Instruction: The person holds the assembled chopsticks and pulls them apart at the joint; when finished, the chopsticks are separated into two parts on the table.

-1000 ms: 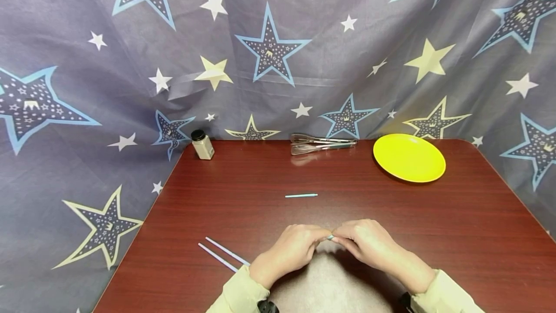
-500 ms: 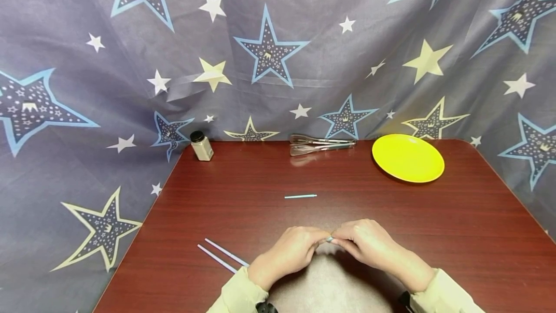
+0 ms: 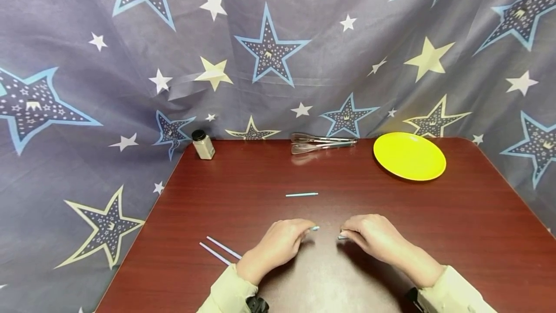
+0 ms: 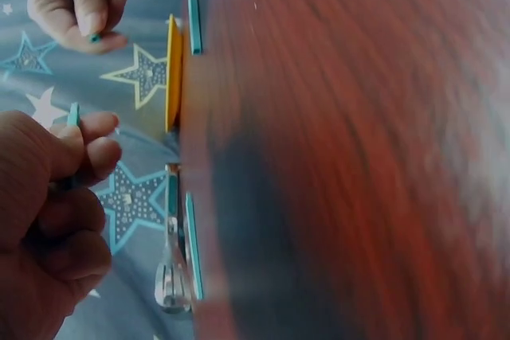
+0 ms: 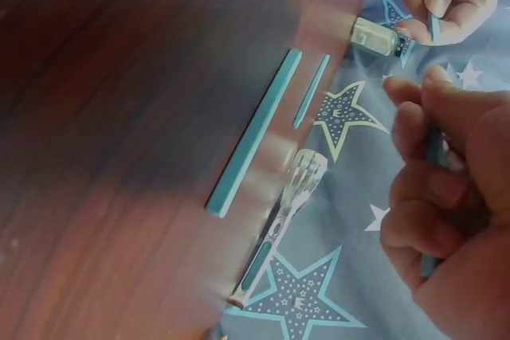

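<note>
My left hand pinches a short blue-green stick between thumb and fingers, its end poking out past the fingertips. A gap to the right, my right hand holds another slim blue-green stick, mostly covered by the curled fingers in the right wrist view. Both hands are over the dark red table. Beyond them a thin blue-green stick lies on the tabletop, with a narrower stub at one end. The right wrist view also shows a thicker-looking blue-green bar, nearer than the thin one.
Two pale lilac sticks lie by the left forearm, partly hidden by it. At the back stand a black-capped jar on the left, metal tongs in the middle and a yellow plate on the right. A star-patterned curtain hangs behind.
Earlier both hands met at their fingertips around a small blue-green piece. Now they have drawn apart, the left moving left and the right slightly right, each with a stick.
</note>
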`<state>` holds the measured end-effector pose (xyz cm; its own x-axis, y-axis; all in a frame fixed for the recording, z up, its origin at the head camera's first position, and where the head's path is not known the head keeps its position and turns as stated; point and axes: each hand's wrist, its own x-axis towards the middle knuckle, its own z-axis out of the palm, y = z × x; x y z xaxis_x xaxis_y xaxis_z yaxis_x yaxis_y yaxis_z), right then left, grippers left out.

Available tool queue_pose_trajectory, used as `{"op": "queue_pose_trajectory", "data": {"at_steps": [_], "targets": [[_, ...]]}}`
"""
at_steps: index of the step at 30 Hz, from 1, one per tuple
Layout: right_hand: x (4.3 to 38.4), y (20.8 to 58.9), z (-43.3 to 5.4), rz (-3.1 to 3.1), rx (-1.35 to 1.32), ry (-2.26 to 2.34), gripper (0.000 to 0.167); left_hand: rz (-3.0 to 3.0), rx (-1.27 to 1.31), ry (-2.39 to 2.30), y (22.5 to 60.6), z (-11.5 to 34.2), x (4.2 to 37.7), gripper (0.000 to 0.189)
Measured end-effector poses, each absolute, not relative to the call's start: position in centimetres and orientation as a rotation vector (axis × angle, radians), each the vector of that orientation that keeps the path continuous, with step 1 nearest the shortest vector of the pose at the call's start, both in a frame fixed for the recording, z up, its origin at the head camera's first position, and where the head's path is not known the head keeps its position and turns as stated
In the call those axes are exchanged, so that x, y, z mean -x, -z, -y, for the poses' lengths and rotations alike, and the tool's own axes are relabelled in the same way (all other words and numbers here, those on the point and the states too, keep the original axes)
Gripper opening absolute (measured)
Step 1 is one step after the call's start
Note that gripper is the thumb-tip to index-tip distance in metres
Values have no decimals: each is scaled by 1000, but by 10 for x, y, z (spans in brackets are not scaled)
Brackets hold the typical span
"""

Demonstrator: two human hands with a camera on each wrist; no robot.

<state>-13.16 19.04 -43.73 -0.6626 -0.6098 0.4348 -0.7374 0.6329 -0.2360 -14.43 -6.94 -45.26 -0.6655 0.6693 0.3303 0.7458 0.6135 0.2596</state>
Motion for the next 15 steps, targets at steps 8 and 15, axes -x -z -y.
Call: {"op": "queue_pose_trajectory", "data": {"at_steps": [8,15], "targets": [[131,438,-200,2638,-1008,-540,24,2743,1121,507,451,77,152,23],[133,438,-210,2714,-957,-513,18,2751,1097,548,451,80,165,18]]}}
